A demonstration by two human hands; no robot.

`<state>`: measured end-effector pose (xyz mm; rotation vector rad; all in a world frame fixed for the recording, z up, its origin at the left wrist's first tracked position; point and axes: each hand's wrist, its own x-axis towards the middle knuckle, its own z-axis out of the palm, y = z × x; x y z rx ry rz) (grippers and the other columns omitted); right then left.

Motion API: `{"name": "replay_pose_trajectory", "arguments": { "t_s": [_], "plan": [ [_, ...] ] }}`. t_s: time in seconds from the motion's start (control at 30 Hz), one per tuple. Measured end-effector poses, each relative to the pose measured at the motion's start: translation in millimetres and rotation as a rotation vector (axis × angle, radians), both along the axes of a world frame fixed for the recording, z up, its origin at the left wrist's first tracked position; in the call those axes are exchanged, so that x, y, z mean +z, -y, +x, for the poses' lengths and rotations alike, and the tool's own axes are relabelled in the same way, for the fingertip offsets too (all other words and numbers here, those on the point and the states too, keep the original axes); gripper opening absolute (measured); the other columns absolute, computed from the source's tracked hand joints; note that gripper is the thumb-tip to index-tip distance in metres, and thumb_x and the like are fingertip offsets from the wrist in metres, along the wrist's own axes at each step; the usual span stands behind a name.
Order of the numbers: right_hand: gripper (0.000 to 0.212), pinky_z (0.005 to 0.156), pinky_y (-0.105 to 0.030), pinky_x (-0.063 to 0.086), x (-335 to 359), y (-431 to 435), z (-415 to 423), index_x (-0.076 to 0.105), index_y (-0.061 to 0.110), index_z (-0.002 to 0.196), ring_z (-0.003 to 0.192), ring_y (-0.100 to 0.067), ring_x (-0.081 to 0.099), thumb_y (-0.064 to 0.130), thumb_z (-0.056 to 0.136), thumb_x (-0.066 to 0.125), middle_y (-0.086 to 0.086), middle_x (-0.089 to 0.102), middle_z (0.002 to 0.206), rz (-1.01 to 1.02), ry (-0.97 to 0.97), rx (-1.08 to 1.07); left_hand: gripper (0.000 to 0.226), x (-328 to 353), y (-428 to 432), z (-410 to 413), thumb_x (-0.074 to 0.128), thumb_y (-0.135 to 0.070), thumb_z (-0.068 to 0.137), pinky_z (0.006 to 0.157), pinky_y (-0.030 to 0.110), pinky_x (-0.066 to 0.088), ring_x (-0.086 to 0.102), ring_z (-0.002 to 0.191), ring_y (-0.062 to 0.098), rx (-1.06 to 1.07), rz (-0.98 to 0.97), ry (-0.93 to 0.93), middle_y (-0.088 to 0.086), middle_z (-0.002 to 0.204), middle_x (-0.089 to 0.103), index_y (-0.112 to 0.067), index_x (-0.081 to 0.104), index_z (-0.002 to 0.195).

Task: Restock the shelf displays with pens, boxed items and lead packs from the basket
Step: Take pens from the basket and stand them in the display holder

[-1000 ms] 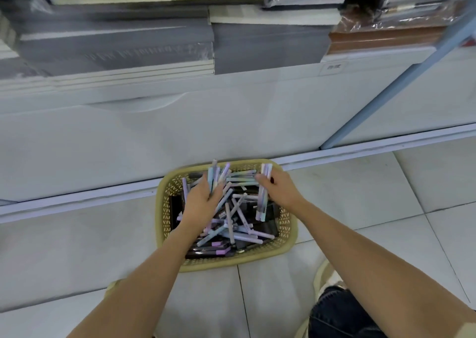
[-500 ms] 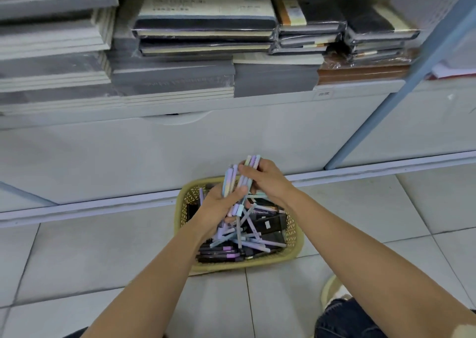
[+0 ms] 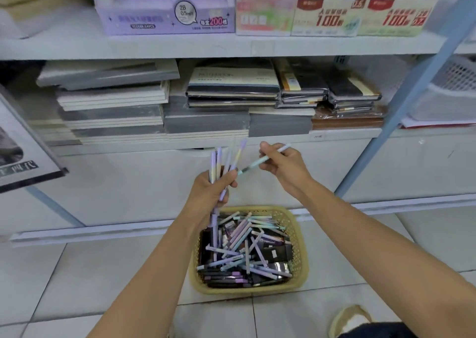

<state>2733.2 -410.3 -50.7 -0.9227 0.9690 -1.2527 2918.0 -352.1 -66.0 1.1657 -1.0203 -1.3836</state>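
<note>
Far out to the left of the left hand, a dark-framed sign (image 3: 18,155) leans tilted against the white shelving. Above and to the left of that hand lie stacks of grey and cream pads (image 3: 110,100), and higher still, on the shelf over them, stands a lavender display box (image 3: 164,18) marked 2B 0.5. The left hand (image 3: 211,193) is raised in front of the white lower panel. Its fingers are curled round a bundle of pens (image 3: 218,161) in lavender and pale yellow, which stand nearly upright and fan a little at the top; how many it holds is hard to count, perhaps five or six. Straight above the gap between the hands sit wrapped dark notebooks (image 3: 231,85) in low piles. A little to the right, at about the same height, the right hand (image 3: 286,167) pinches a single teal pen (image 3: 253,164) between thumb and fingers. The pen slants down to the left, and its dark tip lies just beside the left hand's fingers. Below both hands, on the tiled floor, stands the yellow basket (image 3: 300,245), holding a loose heap of pastel pens (image 3: 242,234) over dark boxed items (image 3: 279,252). To the right of the right hand, a pale blue strut (image 3: 401,100) slants up across the shelves. Below the right forearm, a yellowish slipper (image 3: 347,317) shows at the bottom edge.
</note>
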Motion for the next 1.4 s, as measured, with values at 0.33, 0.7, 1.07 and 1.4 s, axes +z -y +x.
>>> {"name": "replay_pose_trajectory", "arguments": {
  "t_s": [0.33, 0.7, 1.07, 1.4],
  "plan": [
    [0.020, 0.073, -0.019, 0.056, 94.5, -5.8, -1.6, 0.073, 0.006, 0.094, 0.081, -0.015, 0.072, 0.009, 0.074, 0.071, -0.005, 0.074, 0.087, -0.127, 0.058, 0.230, 0.015, 101.5, 7.7, 5.8, 0.064, -0.021, 0.093, 0.042, 0.017, 0.040, 0.042, 0.039, 0.004, 0.301, -0.297, 0.160, -0.012, 0.040, 0.050, -0.010, 0.064, 0.085],
    [0.015, 0.067, -0.021, 0.057, 180.1, -22.8, -2.8, 0.066, 0.008, 0.104, 0.079, -0.021, 0.074, 0.011, 0.089, 0.066, -0.009, 0.076, 0.087, -0.415, -0.347, 0.223, 0.016, 202.6, 28.9, 6.9, 0.060, -0.035, 0.095, 0.059, 0.029, 0.044, 0.050, 0.044, 0.006, 0.198, -0.395, 0.113, 0.001, 0.090, 0.072, -0.023, 0.070, 0.092],
    [0.027, 0.058, -0.026, 0.057, 214.2, 9.1, 25.1, 0.064, 0.002, 0.089, 0.073, -0.024, 0.073, 0.015, 0.075, 0.083, -0.015, 0.073, 0.078, -0.510, -0.503, 0.220, 0.011, 224.5, 56.4, -10.0, 0.065, -0.023, 0.092, 0.056, 0.022, 0.054, 0.069, 0.071, 0.030, 0.138, -0.503, 0.109, 0.034, 0.084, 0.064, -0.016, 0.069, 0.099],
    [0.017, 0.058, -0.029, 0.056, 265.3, 51.5, 19.0, 0.070, 0.010, 0.098, 0.065, -0.021, 0.066, 0.023, 0.087, 0.070, -0.008, 0.070, 0.075, -0.727, -0.527, 0.070, 0.011, 246.1, 84.8, -7.4, 0.063, -0.019, 0.093, 0.044, 0.015, 0.044, 0.049, 0.044, 0.007, 0.075, -0.657, 0.181, -0.010, 0.047, 0.058, -0.015, 0.066, 0.103]
  ]
}}
